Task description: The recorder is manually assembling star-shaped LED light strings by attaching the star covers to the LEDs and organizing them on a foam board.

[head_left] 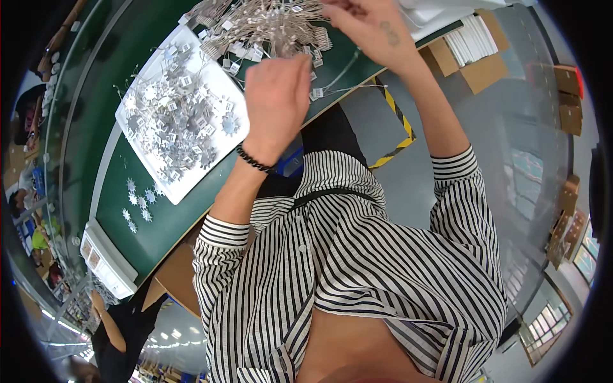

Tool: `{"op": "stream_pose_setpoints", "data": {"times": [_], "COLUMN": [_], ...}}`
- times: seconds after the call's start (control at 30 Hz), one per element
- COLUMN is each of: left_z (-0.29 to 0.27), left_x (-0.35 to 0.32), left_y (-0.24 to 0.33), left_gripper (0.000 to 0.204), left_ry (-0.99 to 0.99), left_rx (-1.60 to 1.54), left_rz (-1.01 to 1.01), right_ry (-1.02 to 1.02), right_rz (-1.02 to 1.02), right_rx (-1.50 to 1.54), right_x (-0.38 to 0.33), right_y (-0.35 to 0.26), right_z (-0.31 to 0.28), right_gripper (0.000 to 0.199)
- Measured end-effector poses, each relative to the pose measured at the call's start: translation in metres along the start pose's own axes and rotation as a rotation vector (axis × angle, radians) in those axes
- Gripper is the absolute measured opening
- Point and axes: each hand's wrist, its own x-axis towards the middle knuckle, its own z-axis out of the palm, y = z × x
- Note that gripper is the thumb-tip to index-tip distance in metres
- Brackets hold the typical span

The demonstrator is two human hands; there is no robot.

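My left hand (276, 102), slightly blurred, is curled closed beside a pile of thin wire leads (274, 29) with small white tags. Its fingertips are turned away, so what they grip cannot be made out. Over the right side of the pile, my right hand (367, 29) has its thumb and fingers drawn together; anything between them is too small or hidden to tell. A pale thin cable (345, 71) loops below the right hand to the table edge. Left of my left hand, a white tray (177, 195) holds a heap of silvery star-shaped pieces (169, 121) with tags and wires.
Several loose star-shaped pieces (142, 203) lie on the green table (121, 167). A white box-like device (105, 258) stands at its left end. A carton of white sheets (471, 41) sits at the upper right, near yellow-black floor tape (399, 118). Another person (118, 332) is at lower left.
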Motion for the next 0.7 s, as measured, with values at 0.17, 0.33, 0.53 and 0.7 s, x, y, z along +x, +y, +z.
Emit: {"op": "stream_pose_setpoints", "data": {"times": [0.17,0.33,0.53,0.7], "left_z": [0.003,0.027,0.025,0.006], "left_x": [0.013,-0.006,-0.017,0.004], "left_y": [0.02,0.011,0.013,0.021], "left_gripper": [0.025,0.025,0.025,0.029], "left_ry": [0.02,-0.098,0.084,0.335], "left_rx": [0.158,0.173,0.146,0.066], "left_rz": [0.235,0.236,0.149,-0.514], "right_ry": [0.143,0.294,0.321,0.104], "right_rz": [-0.086,-0.167,-0.083,-0.183], "right_rx": [-0.212,-0.153,-0.049,-0.3], "right_x": [-0.046,-0.046,-0.045,-0.048], "right_y": [0.044,0.06,0.079,0.079], "right_z": [-0.012,-0.008,-0.01,-0.012], "right_gripper": [0.021,0.021,0.022,0.031]}}
